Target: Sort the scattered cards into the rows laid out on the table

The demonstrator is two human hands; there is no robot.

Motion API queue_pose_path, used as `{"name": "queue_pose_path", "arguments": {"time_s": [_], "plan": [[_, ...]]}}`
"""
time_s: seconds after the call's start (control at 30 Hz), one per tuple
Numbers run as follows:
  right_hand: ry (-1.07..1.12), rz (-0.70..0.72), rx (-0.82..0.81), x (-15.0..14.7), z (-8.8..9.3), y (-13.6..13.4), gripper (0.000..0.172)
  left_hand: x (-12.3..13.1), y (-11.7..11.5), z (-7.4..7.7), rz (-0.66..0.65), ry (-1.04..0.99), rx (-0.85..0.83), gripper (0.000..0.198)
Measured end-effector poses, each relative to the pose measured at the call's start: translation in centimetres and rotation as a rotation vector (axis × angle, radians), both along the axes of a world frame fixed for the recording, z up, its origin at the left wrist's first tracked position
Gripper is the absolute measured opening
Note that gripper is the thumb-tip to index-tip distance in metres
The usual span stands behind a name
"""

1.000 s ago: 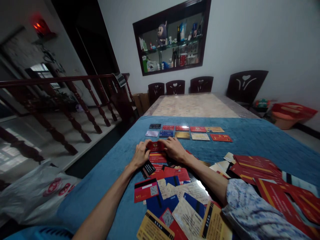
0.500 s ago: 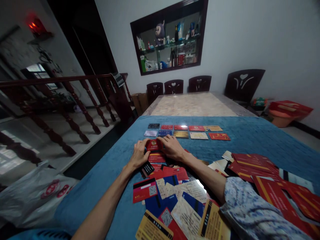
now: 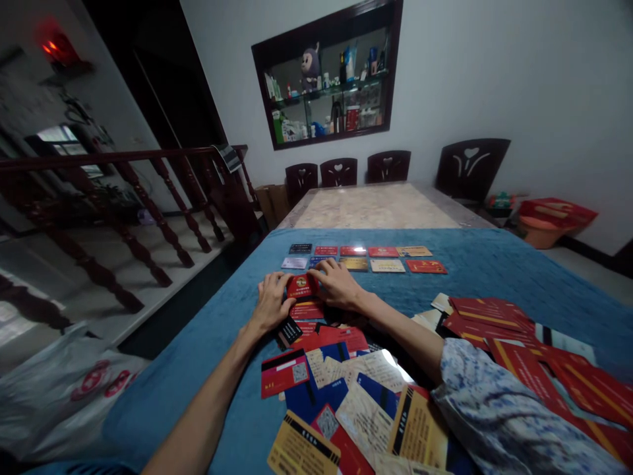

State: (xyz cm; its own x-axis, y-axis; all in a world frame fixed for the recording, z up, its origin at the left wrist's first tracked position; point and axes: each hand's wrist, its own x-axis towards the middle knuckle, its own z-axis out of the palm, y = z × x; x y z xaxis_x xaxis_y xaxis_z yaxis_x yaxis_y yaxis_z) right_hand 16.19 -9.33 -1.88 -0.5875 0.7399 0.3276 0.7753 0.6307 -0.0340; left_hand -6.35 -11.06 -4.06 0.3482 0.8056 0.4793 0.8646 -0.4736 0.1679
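A red card with a gold emblem lies between my two hands, at the far end of a loose heap of cards. My left hand is closed on its left edge, thumb and fingers against it. From the other side, my right hand grips the card's right edge with bent fingers. Under and nearer than it lie another red card and a black card. Just beyond my hands, two rows of cards are laid out, among them a gold card and a white one.
A blue cloth covers the near table. Red card sleeves are piled at the right. Gold cards and others spread toward me. A plastic bag stands at the left by the wooden railing; chairs line the far side.
The view has shifted slightly. My hands remain at the red card, which now appears laid flatter, covering more of the card below it.
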Motion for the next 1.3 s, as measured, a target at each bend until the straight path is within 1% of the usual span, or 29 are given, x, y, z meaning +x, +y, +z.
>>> {"name": "queue_pose_path", "arguments": {"time_s": [0.23, 0.47, 0.6, 0.73, 0.87, 1.0, 1.17, 1.3], "plan": [[-0.065, 0.030, -0.009, 0.9, 0.8, 0.0, 0.055, 0.8, -0.3, 0.7, -0.022, 0.015, -0.020, 0.047], [-0.070, 0.043, -0.008, 3.0, 1.3, -0.3, 0.048, 2.3, -0.6, 1.4, -0.058, 0.048, -0.003, 0.043], [-0.065, 0.047, -0.011, 4.4, 1.1, -0.5, 0.051, 3.4, -0.8, 1.8, -0.096, 0.084, -0.010, 0.041], [-0.051, 0.062, -0.014, 5.7, 0.9, -0.3, 0.053, 4.5, -0.8, 2.5, -0.111, 0.123, -0.054, 0.040], [-0.075, 0.036, -0.033, 6.8, 1.1, -0.2, 0.059, 5.7, -0.6, 3.1, -0.131, 0.145, -0.095, 0.040], [-0.088, 0.031, -0.062, 7.9, 1.5, -0.2, 0.053, 6.8, 0.1, 3.0, -0.142, 0.148, -0.109, 0.041], [-0.096, 0.003, -0.085, 9.5, 1.9, -0.3, 0.050, 8.4, 1.1, 3.0, -0.186, 0.135, -0.117, 0.041], [-0.094, -0.026, -0.080, 10.8, 2.0, -0.2, 0.038, 9.7, 1.7, 3.1, -0.214, 0.124, -0.128, 0.040]]}}
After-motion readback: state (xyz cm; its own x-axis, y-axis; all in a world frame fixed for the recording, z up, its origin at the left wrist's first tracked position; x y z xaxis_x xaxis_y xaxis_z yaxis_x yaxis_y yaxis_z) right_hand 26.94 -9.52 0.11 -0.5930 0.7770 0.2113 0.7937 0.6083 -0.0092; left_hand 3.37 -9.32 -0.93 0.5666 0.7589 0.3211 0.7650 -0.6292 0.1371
